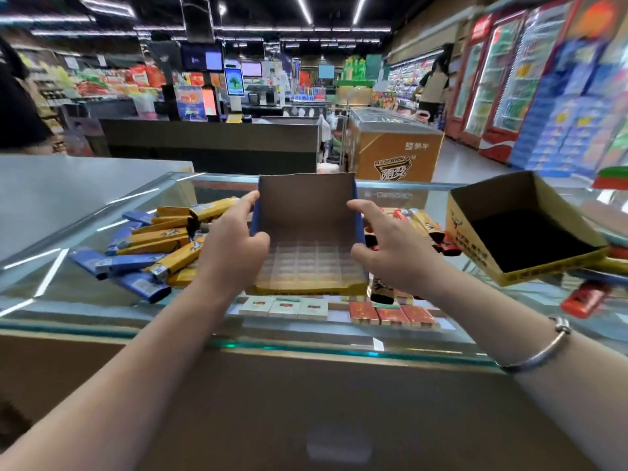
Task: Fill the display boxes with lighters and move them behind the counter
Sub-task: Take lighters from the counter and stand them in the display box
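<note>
An empty cardboard display box [306,212] with a gridded tray inside stands on the glass counter [102,314] in the middle. My left hand [234,239] grips its left wall, thumb inside the box. My right hand [387,246] holds its right wall, thumb over the edge. A pile of yellow and blue lighters [153,246] lies to the left of the box. Red and dark lighters [424,229] lie to its right. A second empty display box [523,229] sits tilted at the far right on top of some lighters.
Cigarette packs [339,309] show under the glass. A red lighter [584,300] lies at the right edge. Beyond the counter are a dark checkout desk [210,144], a chest freezer [394,147] and drink fridges [503,83]. A person [435,83] stands far back right.
</note>
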The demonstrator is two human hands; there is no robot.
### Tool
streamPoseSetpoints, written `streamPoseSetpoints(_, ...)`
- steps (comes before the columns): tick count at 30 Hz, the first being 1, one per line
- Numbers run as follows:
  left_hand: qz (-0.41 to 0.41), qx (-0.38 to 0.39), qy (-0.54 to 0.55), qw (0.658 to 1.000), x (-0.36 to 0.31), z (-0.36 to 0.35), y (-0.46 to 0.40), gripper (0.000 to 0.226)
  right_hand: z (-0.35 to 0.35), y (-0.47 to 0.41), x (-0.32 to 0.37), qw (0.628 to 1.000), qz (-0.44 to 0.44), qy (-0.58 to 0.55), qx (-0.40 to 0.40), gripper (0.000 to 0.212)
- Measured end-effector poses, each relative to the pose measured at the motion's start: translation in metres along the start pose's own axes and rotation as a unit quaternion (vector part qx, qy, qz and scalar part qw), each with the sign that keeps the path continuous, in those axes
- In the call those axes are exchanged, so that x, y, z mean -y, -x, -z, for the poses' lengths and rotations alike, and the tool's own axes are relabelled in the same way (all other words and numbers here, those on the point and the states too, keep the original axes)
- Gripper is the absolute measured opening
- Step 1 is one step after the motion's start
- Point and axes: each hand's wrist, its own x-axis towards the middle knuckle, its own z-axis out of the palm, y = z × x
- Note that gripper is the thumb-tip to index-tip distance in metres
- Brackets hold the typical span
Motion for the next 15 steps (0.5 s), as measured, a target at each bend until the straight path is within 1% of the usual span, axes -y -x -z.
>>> streamPoseSetpoints(6, 0.002, -0.012, -0.004, 1.0, -0.001, -0.002, 0.003, 0.061, -0.003, -0.003, -0.001, 1.0, 0.005, 0.018, 0.007, 0.061)
streamPoseSetpoints(9, 0.006, 0.008, 0.018, 1.0, -0.001, 0.0, 0.001, 0.053, -0.003, -0.007, -0.002, 1.0, -0.012, 0.015, 0.019, 0.059)
streamPoseSetpoints(12, 0.001, 0.018, 0.055, 0.998, 0.002, 0.012, 0.0, 0.039, -0.006, -0.015, 0.001, 0.998, -0.046, 0.04, 0.023, 0.047)
streamPoseSetpoints(13, -0.012, 0.004, 0.04, 0.999, 0.005, 0.019, 0.0, 0.035, -0.008, -0.017, 0.003, 0.997, -0.052, 0.058, 0.021, 0.041)
streamPoseSetpoints(15, -0.039, -0.025, -0.045, 0.998, 0.016, 0.035, 0.0, 0.034, -0.013, -0.024, 0.008, 0.992, -0.049, 0.113, 0.008, 0.027)
